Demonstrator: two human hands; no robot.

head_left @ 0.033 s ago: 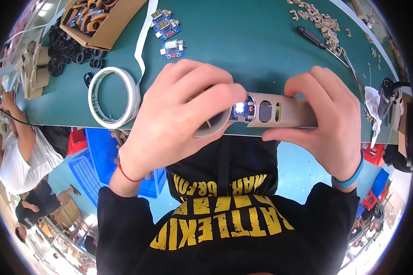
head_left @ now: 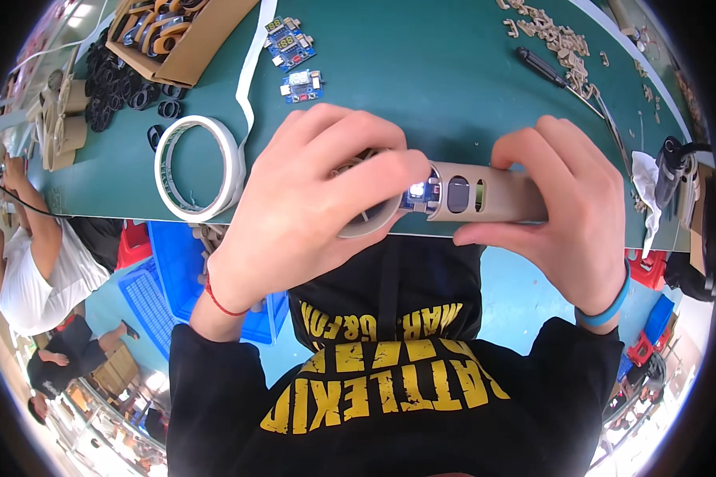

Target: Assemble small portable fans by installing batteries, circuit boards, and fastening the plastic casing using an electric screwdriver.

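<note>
Between my hands, above the table's near edge, lies a beige handheld fan body with a tube-shaped handle (head_left: 509, 193) on the right and a round head (head_left: 382, 221) on the left. My left hand (head_left: 318, 179) is wrapped over the head and hides much of it; dark spokes show inside. A small blue circuit board (head_left: 433, 191) with a lit white display sits in the gap between head and handle, partly under my left fingers. My right hand (head_left: 569, 195) grips the handle's far end between thumb and fingers. Oval openings show in the handle's face.
On the green table (head_left: 422, 71) are blue circuit boards (head_left: 293, 48), a white tape roll (head_left: 239, 175), black rings (head_left: 111, 91) and a carton of parts (head_left: 191, 67). A screwdriver (head_left: 541, 65) lies by beige clips (head_left: 561, 38) at right. Blue crates (head_left: 175, 262) stand below.
The fan body has shifted very slightly left, and a little more of the round head's dark inside shows. Both hands keep their hold.
</note>
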